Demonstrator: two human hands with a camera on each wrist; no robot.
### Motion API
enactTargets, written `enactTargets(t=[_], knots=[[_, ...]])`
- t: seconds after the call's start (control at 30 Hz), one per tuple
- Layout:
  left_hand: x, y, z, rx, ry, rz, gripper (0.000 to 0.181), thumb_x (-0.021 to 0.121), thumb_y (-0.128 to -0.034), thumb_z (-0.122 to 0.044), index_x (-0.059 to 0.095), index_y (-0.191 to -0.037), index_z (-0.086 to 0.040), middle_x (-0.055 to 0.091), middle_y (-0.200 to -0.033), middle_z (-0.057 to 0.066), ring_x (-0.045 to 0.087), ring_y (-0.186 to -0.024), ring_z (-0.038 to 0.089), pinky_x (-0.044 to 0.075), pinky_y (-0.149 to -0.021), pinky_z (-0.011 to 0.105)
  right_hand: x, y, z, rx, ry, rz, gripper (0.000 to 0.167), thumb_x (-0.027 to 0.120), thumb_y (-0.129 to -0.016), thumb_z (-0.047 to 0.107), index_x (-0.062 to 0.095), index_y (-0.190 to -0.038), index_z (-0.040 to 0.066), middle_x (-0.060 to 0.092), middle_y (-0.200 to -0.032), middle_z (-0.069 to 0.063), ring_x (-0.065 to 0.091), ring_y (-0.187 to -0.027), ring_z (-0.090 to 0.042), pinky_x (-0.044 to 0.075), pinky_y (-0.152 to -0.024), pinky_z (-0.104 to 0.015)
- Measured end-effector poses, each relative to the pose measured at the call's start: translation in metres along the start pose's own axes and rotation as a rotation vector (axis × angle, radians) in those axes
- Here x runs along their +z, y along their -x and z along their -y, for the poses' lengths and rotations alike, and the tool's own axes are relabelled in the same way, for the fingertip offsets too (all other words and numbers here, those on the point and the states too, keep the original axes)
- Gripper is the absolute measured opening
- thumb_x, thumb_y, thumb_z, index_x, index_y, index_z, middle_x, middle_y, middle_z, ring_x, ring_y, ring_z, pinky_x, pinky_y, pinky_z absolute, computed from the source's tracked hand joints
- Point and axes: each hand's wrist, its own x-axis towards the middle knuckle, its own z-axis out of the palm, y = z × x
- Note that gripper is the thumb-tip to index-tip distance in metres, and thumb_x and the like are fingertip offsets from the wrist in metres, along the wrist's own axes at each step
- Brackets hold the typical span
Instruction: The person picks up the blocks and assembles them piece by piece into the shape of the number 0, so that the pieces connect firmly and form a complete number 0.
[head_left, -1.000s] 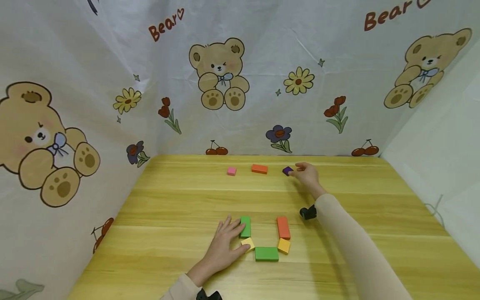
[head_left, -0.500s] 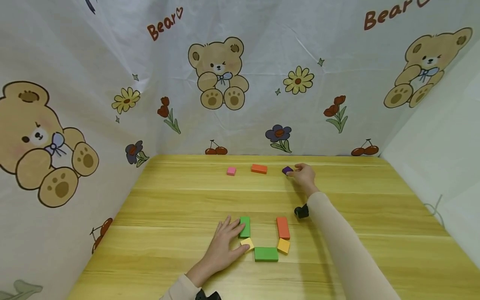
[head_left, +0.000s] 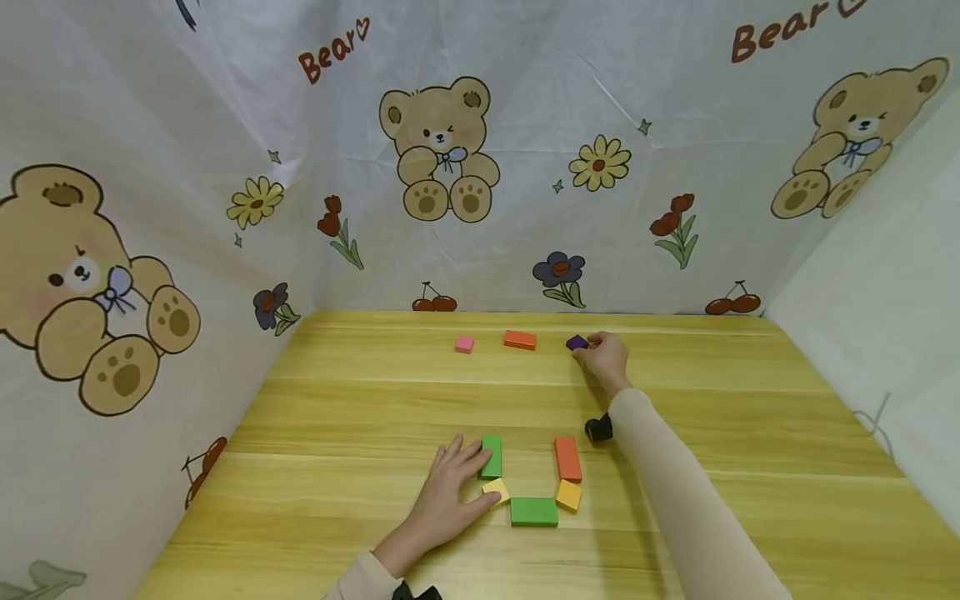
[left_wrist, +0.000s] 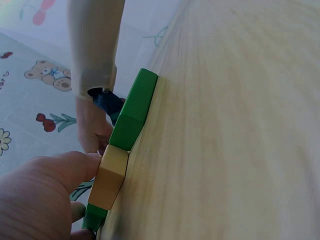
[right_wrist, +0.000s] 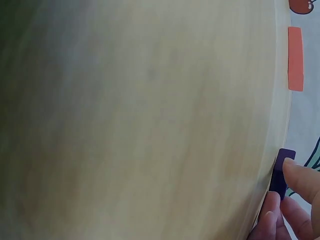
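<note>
At the far side of the table, my right hand pinches a small purple block. In the right wrist view, the thumb lies on one face of the purple block, and fingertips touch its lower end. My left hand lies with fingers spread beside several blocks. Its fingers reach an upright-lying green block, and the thumb touches a pale yellow block, seen also in the left wrist view as a tan block. Another green block adjoins the yellow one.
An orange-yellow block and a red-orange block form the right side of the U-shaped arrangement. Further back lie a pink block and an orange block. A bear-patterned cloth rises behind the table.
My right hand has shifted slightly left and its fingers have come in around the purple block, which has turned a little. The left hand stays where it was.
</note>
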Motion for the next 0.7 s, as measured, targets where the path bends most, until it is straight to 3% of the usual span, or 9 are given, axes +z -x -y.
enactTargets(t=[0.4,0.7], knots=[[-0.001,-0.001,-0.002,0.005,0.005,-0.003,0.061,0.069,-0.0889,-0.04,0.056,-0.137,-0.004,0.048,-0.147,0.016,0.025,-0.145,0.045,0.014,-0.115,0.067,-0.004,-0.002,-0.009,-0.048,-0.034,0.004,0.039,0.069,-0.09,0.018,0.064,-0.122,-0.003,0.063,-0.118,-0.024,0.057,-0.109,-0.035,0.049,-0.093,-0.043],[-0.001,0.0,0.0,0.008,-0.007,-0.003,0.061,0.069,-0.089,-0.041,0.057,-0.137,-0.005,0.048,-0.147,0.016,0.026,-0.144,0.045,0.015,-0.115,0.067,-0.024,0.007,-0.015,-0.129,-0.039,0.118,0.043,0.069,-0.091,0.02,0.061,-0.128,-0.001,0.063,-0.123,-0.024,0.059,-0.112,-0.036,0.051,-0.092,-0.042]])
